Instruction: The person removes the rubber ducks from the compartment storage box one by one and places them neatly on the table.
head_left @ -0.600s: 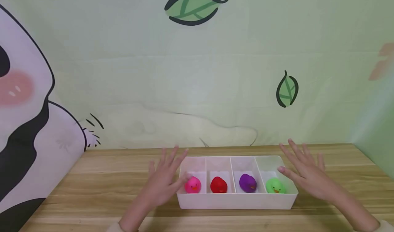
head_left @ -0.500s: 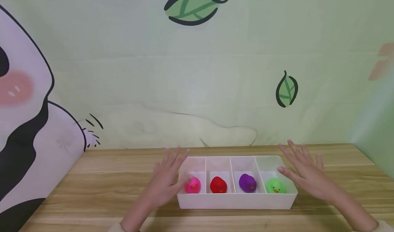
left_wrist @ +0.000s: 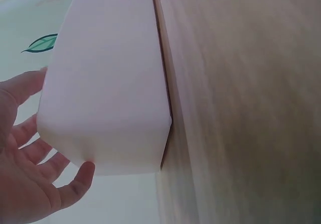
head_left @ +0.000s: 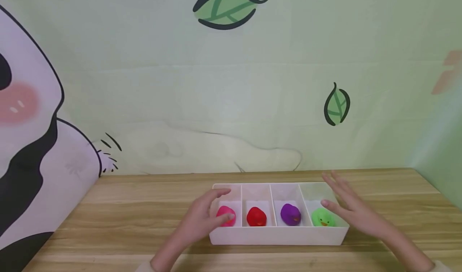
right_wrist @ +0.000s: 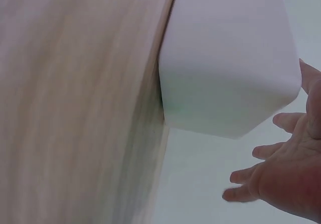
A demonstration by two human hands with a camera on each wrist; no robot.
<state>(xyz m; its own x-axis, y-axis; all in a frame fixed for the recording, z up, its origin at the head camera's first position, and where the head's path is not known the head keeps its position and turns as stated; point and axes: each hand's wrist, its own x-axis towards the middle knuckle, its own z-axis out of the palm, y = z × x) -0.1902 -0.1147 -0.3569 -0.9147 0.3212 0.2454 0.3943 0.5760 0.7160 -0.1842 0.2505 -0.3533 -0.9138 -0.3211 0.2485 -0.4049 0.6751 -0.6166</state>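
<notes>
A long white plastic box [head_left: 278, 236] split into several compartments stands on the wooden table. Each compartment holds one small toy duck: pink [head_left: 223, 210], red [head_left: 256, 217], purple [head_left: 290, 214] and green [head_left: 323, 217], left to right. My left hand [head_left: 197, 219] is at the box's left end, fingers bent loosely over the rim and thumb overlapping the pink duck. In the left wrist view its fingers [left_wrist: 78, 183] spread around the box's end. My right hand [head_left: 355, 212] hovers by the right end with fingers extended, thumb just above the green duck. Neither hand grips anything.
The wooden tabletop [head_left: 122, 220] extends on both sides of the box. Behind it hangs a pale green backdrop [head_left: 231, 83] with printed leaves and a large printed panda [head_left: 32, 103] at the left.
My left hand has shifted right and its fingers have bent over the box's left end. The right hand has moved slightly left and lower, its fingers closer together. The box and ducks stay put.
</notes>
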